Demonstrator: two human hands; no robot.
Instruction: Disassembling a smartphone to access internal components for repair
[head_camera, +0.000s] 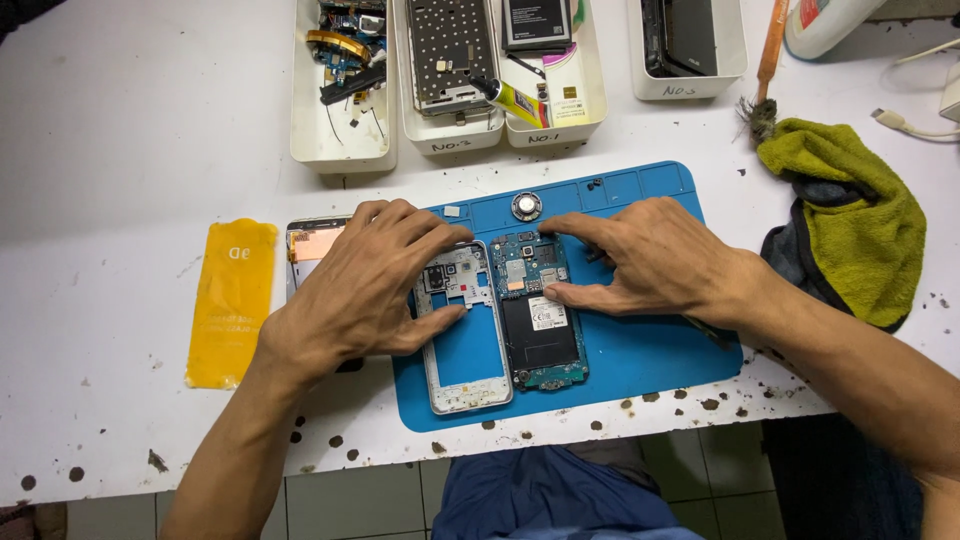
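Far left of the fingers, a yellow film sheet (231, 300) on the white worktop (120, 150), untouched. Next, a screen panel (310, 243) half hidden beneath the left hand (365, 285). Left fingers (440, 238) spread wide and pressed flat, thumb hooked on the inner edge of the silver phone frame (462, 345), pinning it to the blue mat (640, 350). Just right of those fingertips, touching the frame's edge, the circuit board assembly (538, 310). Right hand (650, 262) open too, nothing gripped: forefinger tip at the board's top corner, thumb against its right side.

Best done by pinning the frame firmly, nudging the board only by its edges, avoiding the chips and connectors, keeping force low and level.

Beyond the fingers: a small round speaker (526, 206), white parts trays (345, 150). Far right, a green cloth (860, 225).
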